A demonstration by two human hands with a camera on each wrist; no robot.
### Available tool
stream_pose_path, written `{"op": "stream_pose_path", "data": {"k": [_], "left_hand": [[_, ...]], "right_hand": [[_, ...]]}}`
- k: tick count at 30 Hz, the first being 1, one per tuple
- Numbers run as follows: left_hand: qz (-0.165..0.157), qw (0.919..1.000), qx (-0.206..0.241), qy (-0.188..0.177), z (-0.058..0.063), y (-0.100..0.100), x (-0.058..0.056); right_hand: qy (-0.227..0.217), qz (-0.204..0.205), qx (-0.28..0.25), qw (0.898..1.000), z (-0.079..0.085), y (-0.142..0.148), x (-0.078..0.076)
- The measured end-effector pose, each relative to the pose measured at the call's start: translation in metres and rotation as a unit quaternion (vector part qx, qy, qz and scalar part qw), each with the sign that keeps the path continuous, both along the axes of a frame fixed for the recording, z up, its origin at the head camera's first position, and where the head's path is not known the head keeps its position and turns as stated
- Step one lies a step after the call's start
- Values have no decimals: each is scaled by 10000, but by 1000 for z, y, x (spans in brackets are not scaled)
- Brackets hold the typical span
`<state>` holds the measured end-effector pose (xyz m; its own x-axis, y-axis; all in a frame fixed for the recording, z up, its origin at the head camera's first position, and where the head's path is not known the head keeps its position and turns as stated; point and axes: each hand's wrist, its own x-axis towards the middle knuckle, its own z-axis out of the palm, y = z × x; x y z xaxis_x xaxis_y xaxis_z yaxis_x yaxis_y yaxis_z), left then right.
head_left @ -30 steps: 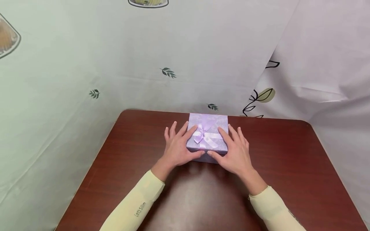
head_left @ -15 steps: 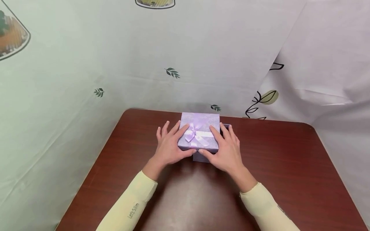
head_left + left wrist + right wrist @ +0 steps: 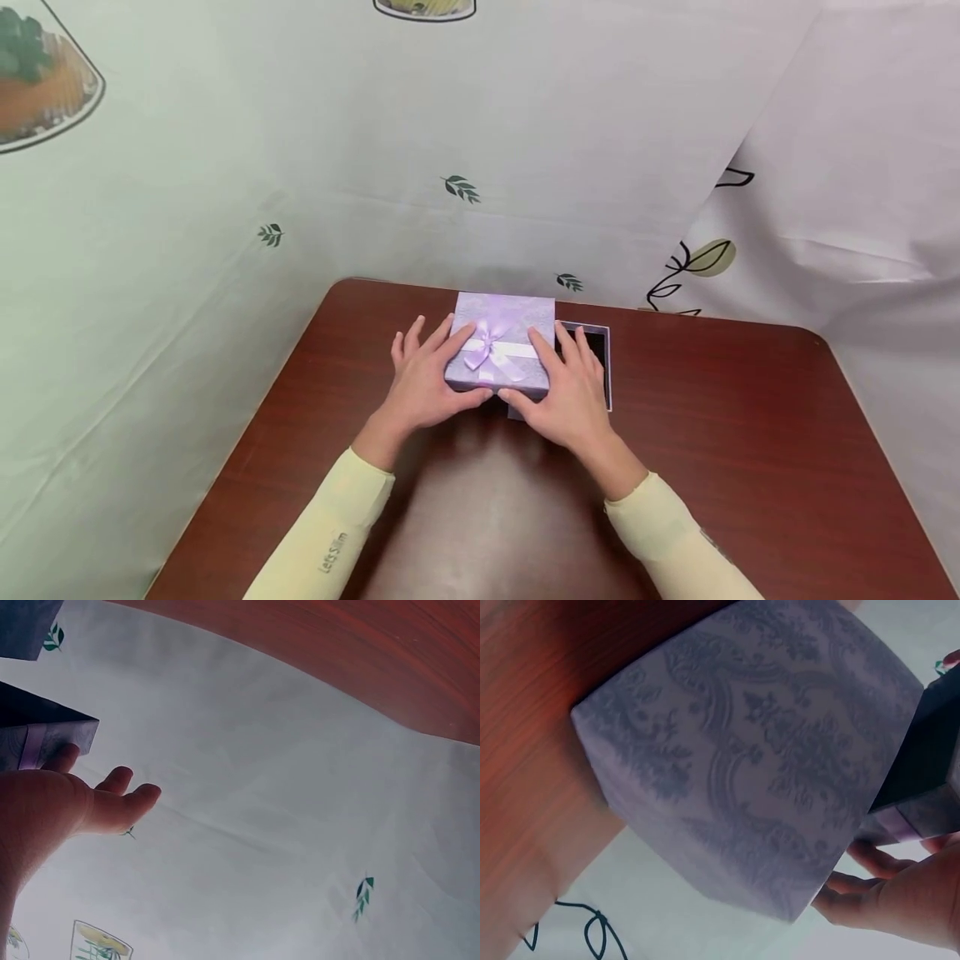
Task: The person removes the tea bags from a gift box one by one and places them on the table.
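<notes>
A lilac patterned gift box lid (image 3: 504, 312) with a satin ribbon and bow is held by both hands, raised off its box base and displaced to the left. My left hand (image 3: 420, 387) grips its left side, thumb at the front edge. On the opposite side my right hand (image 3: 576, 404) holds it the same way. Partly under the lid stands the open box base (image 3: 608, 375), its dark inside showing at the right. In the right wrist view the base (image 3: 742, 750) shows its patterned outer wall, and the lid's dark underside (image 3: 919, 765) appears beyond it.
The box base stands near the back edge of a reddish-brown wooden table (image 3: 750, 433). White cloth (image 3: 360, 167) printed with leaves and jars hangs behind and along the sides.
The lid has come up off the base and moved left in both hands. The base, mostly covered before, now shows its open right part. The head view has shifted slightly.
</notes>
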<state>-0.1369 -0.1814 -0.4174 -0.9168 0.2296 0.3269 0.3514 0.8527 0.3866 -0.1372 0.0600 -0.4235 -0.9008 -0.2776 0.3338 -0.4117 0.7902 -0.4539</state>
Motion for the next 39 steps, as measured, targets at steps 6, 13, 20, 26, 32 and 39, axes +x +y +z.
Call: {"op": "stream_pose_path", "data": {"k": [6,13,20,26,32,39], "left_hand": [[-48,9998,158,-112,1,-9,1],[-6,9993,279,-256,0,-20,2],[62,9989,342,-319,-1,-32,6],[125,9982,466,-358,-2,-43,10],[248,9969,523,-540,-3,-54,15],[299,9961,563,-618,-5,-62,20]], "right_hand": [[94,17,-99,9999,-3,-10,0],[171,86,-169,9997,-5,-20,1],[33,133,-152,9998,-7,-33,2],[144,166,-131,9997,-8,-46,2],[312,247,-64,9992,-12,-58,2],[191,337,-111,9992,-16,-68,4]]}}
